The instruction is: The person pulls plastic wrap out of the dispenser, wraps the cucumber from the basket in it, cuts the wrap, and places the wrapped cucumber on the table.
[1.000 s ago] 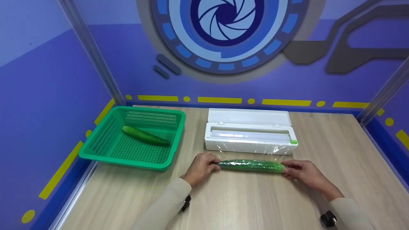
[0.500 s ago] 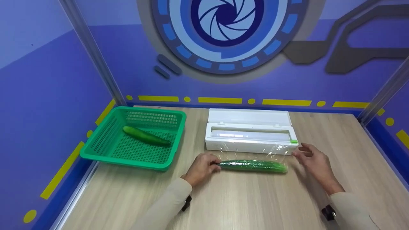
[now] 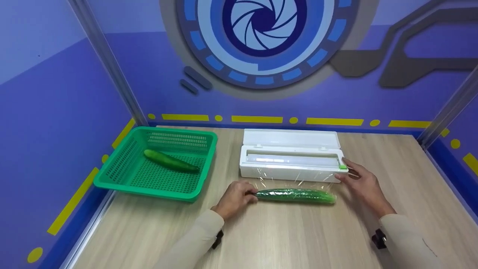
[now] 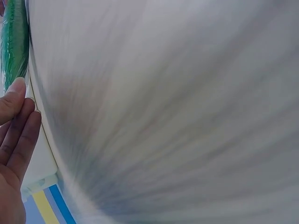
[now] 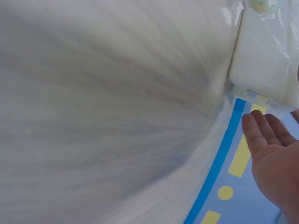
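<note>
A cucumber covered in clear plastic wrap lies crosswise on the table, its film stretching back to a white cling film dispenser. My left hand pinches the cucumber's dark left end through the film; in the left wrist view, thumb and fingertips meet at the wrapped cucumber. At the dispenser's right end is my right hand, thumb near the front corner and forefinger by the green slider. Seen from the right wrist, this hand's fingers are fairly straight beside the box.
The dispenser's lid stands raised at the back, showing the film roll. To the left, a green basket holds a second, unwrapped cucumber. Printed panels close off the table's back and sides.
My right hand has let go of the cucumber's pale right end and moved up to the dispenser's right end. The left hand keeps its pinch on the other end.
</note>
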### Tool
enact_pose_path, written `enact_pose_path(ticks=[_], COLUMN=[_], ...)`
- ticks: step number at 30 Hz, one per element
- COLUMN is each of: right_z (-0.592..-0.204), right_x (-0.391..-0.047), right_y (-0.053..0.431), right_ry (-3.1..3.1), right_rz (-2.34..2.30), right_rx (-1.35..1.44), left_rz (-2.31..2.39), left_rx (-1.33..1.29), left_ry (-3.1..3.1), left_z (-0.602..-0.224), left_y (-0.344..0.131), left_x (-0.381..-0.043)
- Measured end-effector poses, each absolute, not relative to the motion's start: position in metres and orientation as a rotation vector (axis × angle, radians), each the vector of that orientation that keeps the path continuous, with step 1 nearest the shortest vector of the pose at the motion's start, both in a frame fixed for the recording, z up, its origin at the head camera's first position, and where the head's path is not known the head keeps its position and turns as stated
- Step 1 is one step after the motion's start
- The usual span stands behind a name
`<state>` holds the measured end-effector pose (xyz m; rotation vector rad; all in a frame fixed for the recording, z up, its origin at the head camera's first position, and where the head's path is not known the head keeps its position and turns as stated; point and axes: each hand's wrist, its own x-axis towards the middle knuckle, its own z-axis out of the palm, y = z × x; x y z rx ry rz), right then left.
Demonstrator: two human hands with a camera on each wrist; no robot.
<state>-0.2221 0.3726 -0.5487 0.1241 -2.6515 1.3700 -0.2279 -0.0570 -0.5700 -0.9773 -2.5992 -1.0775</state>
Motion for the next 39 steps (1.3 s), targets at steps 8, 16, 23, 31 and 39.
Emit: enact_pose_path(ticks=[8,16,23,31,39], right_z=[-0.551,-0.556,-0.558,-0.560,-0.560], right_x=[-0.227,-0.230,-0.231,-0.230,-0.230], right_y=[0.373,0.376,0.379,0.379,0.378], right_ry=[-2.633,-2.638,-2.640,-2.615,-2.595], right_rz=[1.304,1.308,1.352,1.451,1.489], right_rx=[0.123,0.075,0.051,0.033,-0.004], left_rz=[-1.080,-1.086,-1.153,-1.036,-1.040], left_rx=[-0.974,-0.969,-0.940,-0.963,-0.943], left_ry=[-2.587,-2.610,-2.612,-2.572,-2.571], left_z=[-0.571,-0.571,-0.572,-0.572,-0.566], left_y=[-0.057,-0.057,-0.059,-0.061,-0.062], left_x=[-0.227,-0.229,-0.229,-0.228,-0.228])
